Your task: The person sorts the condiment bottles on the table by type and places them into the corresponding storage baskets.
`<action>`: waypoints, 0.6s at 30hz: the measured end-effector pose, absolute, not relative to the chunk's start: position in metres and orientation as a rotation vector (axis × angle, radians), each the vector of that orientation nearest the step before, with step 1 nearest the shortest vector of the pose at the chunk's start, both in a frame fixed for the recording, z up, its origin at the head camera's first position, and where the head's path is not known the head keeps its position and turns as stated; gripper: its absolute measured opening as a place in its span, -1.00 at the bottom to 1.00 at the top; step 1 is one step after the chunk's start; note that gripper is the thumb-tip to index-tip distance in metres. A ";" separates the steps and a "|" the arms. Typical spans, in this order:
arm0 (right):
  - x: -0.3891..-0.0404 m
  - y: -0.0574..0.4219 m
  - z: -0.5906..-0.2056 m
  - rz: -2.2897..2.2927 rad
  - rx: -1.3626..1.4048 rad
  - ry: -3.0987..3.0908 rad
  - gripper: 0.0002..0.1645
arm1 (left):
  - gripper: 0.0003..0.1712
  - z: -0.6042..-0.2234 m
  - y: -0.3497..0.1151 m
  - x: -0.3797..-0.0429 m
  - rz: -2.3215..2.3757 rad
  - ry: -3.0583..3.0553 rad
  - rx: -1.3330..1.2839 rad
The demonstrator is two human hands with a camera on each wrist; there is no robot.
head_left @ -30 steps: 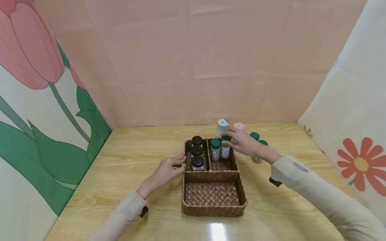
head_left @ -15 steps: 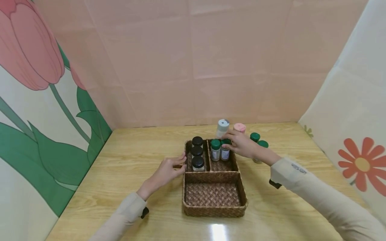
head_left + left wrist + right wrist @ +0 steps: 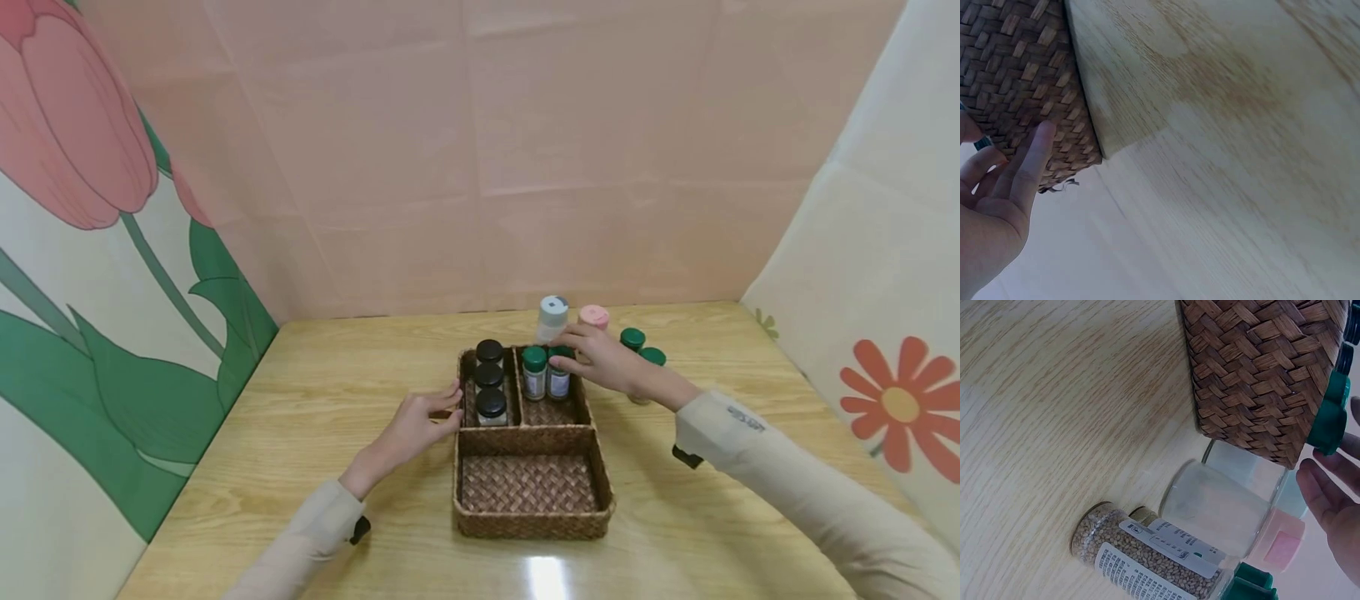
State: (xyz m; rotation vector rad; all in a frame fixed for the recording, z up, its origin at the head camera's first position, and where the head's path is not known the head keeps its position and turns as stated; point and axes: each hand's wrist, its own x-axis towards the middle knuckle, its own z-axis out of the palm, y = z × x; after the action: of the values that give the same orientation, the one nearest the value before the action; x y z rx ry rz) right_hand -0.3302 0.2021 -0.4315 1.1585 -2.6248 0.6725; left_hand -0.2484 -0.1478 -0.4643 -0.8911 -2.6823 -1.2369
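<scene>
A green-capped jar [image 3: 559, 383] stands upright in the right rear compartment of a woven basket [image 3: 532, 527], near its far right corner. The right grip [image 3: 603, 358], a bare hand reaching in from the right, pinches its cap between thumb and fingers. The cap is deep green and ribless as far as can be seen; below it the body is clear, with a pale label whose print is too small to read. A matching jar [image 3: 535, 381] stands close on its left in the same compartment.

The basket is dark brown, plaited in a chevron weave with lighter strands, and divided into two narrow compartments behind and one wide one in front. In the left rear compartment, three black-capped jars [image 3: 491, 403] stand in a row from back to front. The left grip [image 3: 408, 427] is loosely spread, not clenched, its fingertips against the basket's left wall.

On the counter [image 3: 360, 367], just behind the basket, stands a container with a pale blue-grey top [image 3: 553, 315]. To its right is a pink-capped container [image 3: 1216, 503] with a clear body, then two more green-capped jars [image 3: 1147, 550]; the nearer is full of small tan seeds and carries white printed labels.
</scene>
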 end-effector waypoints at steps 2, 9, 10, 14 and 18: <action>-0.330 0.202 -0.431 0.690 1.157 -2.634 -0.55 | -0.53 -0.465 -0.148 -0.249 -1.228 -2.676 -0.894; -0.326 0.206 -0.430 0.670 1.158 -2.620 -0.59 | -0.56 -0.466 -0.149 -0.248 -1.208 -2.664 -0.907; -0.325 0.208 -0.429 0.664 1.159 -2.606 -0.61 | -0.56 -0.466 -0.148 -0.248 -1.211 -2.668 -0.906; -0.322 0.214 -0.425 0.645 1.195 -2.516 -0.73 | -0.56 -0.465 -0.149 -0.249 -1.214 -2.666 -0.904; -0.321 0.220 -0.425 0.566 1.220 -2.387 -0.76 | -0.55 -0.464 -0.150 -0.249 -1.212 -2.659 -0.912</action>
State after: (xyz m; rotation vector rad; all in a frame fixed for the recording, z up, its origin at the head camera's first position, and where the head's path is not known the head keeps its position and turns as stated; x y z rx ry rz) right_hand -0.3208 0.2204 -0.4251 1.2198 -2.3872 0.5664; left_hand -0.2494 -0.1505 -0.4639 -0.9119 -2.6595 -1.2117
